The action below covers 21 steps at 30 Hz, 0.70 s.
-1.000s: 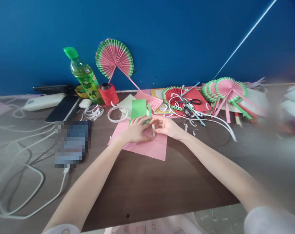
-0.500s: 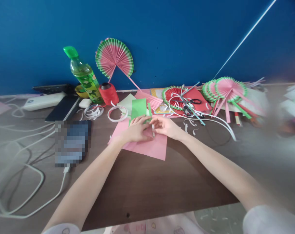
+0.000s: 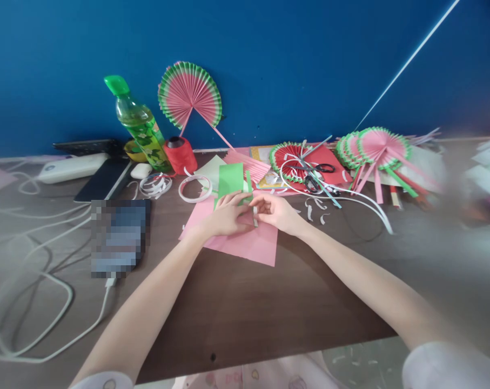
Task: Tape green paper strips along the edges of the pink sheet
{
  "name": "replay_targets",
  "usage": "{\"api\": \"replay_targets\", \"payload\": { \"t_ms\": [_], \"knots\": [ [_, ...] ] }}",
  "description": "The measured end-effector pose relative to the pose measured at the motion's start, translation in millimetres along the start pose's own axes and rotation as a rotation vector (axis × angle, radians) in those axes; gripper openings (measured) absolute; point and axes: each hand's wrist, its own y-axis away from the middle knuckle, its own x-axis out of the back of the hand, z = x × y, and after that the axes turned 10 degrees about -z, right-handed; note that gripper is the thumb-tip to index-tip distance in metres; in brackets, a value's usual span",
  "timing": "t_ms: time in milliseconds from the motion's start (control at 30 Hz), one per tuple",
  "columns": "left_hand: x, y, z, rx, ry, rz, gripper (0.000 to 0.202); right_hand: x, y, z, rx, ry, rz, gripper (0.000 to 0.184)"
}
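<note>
Blue wall [image 3: 289, 70] rises behind our brown desk [image 3: 248, 313], on which a pink paper sheet [image 3: 248, 249] lies. Over that sheet our left hand [image 3: 227, 217] spreads flat, fingers slightly apart, covering the near end of a green paper piece [image 3: 230, 177] that reaches past the sheet's far edge. Our right hand [image 3: 277, 214] curls above the sheet's right side, thumb and fingertips drawn close at a small white strip [image 3: 255, 219]; we cannot tell whether they pinch it. Beyond the sheet we see a tape roll [image 3: 194, 200] and, farther off, a pleated paper fan [image 3: 190, 89].
</note>
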Motion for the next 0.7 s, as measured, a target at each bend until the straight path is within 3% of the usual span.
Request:
{"api": "replay_targets", "payload": {
  "t_ms": [700],
  "knots": [
    [-1.6, -1.0, -0.2, 0.003, -0.018, 0.022, 0.036, -1.5, 1.1, 0.3, 0.016, 0.066, 0.030, 0.023]
  ]
}}
